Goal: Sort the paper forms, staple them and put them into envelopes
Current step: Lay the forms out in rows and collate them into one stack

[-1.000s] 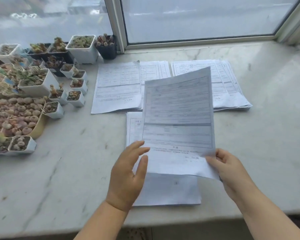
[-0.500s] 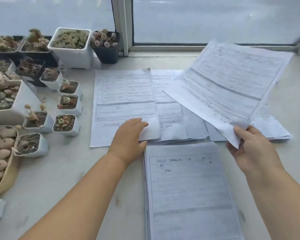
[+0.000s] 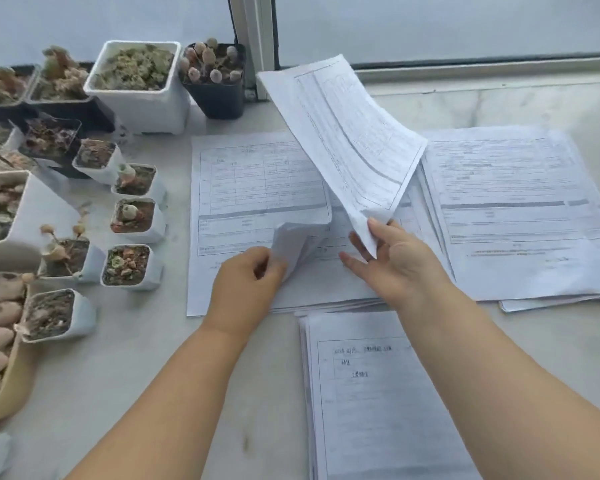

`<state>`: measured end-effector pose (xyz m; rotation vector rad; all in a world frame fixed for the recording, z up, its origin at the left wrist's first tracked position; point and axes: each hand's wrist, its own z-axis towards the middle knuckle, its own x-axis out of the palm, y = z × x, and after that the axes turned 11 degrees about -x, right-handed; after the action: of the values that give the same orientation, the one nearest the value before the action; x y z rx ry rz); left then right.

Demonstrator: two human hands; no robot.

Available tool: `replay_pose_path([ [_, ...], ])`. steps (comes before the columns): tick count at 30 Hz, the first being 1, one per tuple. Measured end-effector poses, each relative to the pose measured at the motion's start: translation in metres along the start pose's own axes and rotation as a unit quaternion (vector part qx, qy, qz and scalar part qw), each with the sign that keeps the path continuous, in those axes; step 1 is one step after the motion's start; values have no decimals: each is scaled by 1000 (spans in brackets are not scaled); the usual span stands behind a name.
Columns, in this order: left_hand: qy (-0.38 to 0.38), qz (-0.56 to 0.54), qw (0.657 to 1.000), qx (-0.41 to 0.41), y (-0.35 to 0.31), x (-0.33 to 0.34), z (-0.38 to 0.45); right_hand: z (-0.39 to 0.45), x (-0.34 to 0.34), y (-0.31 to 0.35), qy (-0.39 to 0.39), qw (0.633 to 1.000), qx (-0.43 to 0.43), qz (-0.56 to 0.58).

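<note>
Three piles of printed paper forms lie on the marble sill. My left hand (image 3: 246, 282) pinches the lower right corner of the top sheet of the left pile (image 3: 253, 188) and curls it upward. My right hand (image 3: 395, 261) holds a single form (image 3: 347, 133) by its bottom corner, tilted up above the gap between the left pile and the right pile (image 3: 513, 209). A third stack of forms (image 3: 378, 403) lies nearest me, partly under my right forearm. No stapler or envelope is in view.
Several small pots of succulents (image 3: 129, 265) crowd the left side, with a large white pot (image 3: 139, 84) and a black pot (image 3: 215, 84) at the back by the window frame (image 3: 253, 39). Bare marble sill (image 3: 520, 98) shows at the back right.
My right hand has carried the single form from over the right pile leftward to over the left pile. My left hand has lifted and curled the left pile's top sheet corner.
</note>
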<state>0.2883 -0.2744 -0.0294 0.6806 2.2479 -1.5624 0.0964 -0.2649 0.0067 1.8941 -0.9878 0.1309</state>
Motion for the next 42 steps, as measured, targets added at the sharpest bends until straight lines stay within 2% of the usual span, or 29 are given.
replay_pose_path([
  [4,-7,-29,999,-36,0,6,1,9,11,-13,21,999,18,23],
  [12,-48,-32,998,21,-1,9,-2,21,4,-20,18,999,35,17],
  [25,-75,-37,996,32,6,15,0,20,2,-16,-4,997,48,56],
  [29,-34,-25,994,98,9,12,-5,16,8,-11,11,997,41,66],
  [34,16,93,985,146,16,9,-10,10,23,-3,45,996,24,77],
  [37,-56,68,985,149,17,14,-10,11,25,-4,42,997,25,56],
  [40,-126,-8,989,70,18,20,-8,13,17,-4,13,1000,-2,-3],
  [42,-131,-61,988,46,15,20,-9,14,6,0,-18,996,-51,-75],
])
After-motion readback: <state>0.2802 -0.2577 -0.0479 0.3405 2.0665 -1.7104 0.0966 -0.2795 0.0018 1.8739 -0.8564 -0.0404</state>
